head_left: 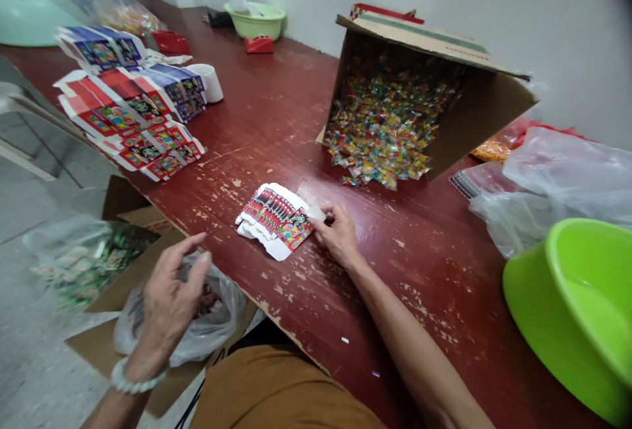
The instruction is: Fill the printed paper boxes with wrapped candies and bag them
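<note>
My right hand (338, 235) lies on the red-varnished wooden table (276, 106), its fingertips pinching the edge of a stack of printed, die-cut paper sheets (276, 222) in red and white. A small pale piece (316, 213) shows at my fingertips. My left hand (170, 291), with a white beaded bracelet (135, 376) on the wrist, hangs off the table edge with curved fingers apart. Just below it sits a clear plastic bag (207, 317) with dark contents. I see nothing held in that hand.
A cardboard box (434, 54) lies on its side, spilling several wrapped sweets (380, 129). Stacks of printed boxes (128, 110) stand at the left. A lime-green basin (577, 304), plastic bags (557, 185), a red tape dispenser (259, 45) and a green bowl (255, 20) surround the table.
</note>
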`<state>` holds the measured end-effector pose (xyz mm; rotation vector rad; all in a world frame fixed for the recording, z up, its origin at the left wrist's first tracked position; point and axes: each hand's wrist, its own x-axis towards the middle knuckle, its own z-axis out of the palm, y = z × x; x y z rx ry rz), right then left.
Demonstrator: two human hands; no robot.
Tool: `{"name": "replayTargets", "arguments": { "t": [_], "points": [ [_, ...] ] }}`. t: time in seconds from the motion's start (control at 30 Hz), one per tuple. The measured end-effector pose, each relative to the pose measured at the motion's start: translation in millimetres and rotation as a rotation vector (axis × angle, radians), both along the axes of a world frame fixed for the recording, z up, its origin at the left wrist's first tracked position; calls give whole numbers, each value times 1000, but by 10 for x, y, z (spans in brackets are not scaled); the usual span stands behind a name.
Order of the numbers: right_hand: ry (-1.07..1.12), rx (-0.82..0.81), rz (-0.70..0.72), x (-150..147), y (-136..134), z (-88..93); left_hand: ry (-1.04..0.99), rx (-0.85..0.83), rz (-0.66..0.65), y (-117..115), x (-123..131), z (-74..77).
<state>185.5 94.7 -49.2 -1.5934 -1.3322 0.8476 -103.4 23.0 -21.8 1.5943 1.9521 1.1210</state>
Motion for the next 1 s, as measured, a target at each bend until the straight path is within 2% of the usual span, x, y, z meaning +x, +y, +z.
{"name": "replayTargets", "arguments": {
  "t": [0.07,0.17,0.23,0.33,0.4,0.53,0.63,0.8,0.87,0.93,1.0],
  "points": [
    [212,-38,50,62,-43,87,-133,41,-95,54,329,219],
    [463,-53,188,152,-189,305,-483,-133,-275,129,688,440],
    [595,-42,279,185,-318,458,-746,-400,-475,167,835,481],
    [637,-46,383,184,-492,614,-1056,-851,-829,169,979,440],
    [666,-64,411,165,-570,655,-1182,-1004,-967,128,1049,399],
    [738,-93,400,131,-644,654,-1288,-1002,-959,17,1128,356],
    [747,-81,384,112,-670,656,-1274,-961,-967,-29,1133,350],
    [781,-42,406,94,-719,690,-1238,-932,-909,-26,1131,369],
    [787,-28,394,102,-743,694,-1186,-917,-856,-13,1143,379],
    [757,-11,361,111,-771,682,-1138,-878,-750,-1,1165,383],
    [723,-61,357,108,-801,652,-1098,-824,-661,6,1192,383]
  ]
}}
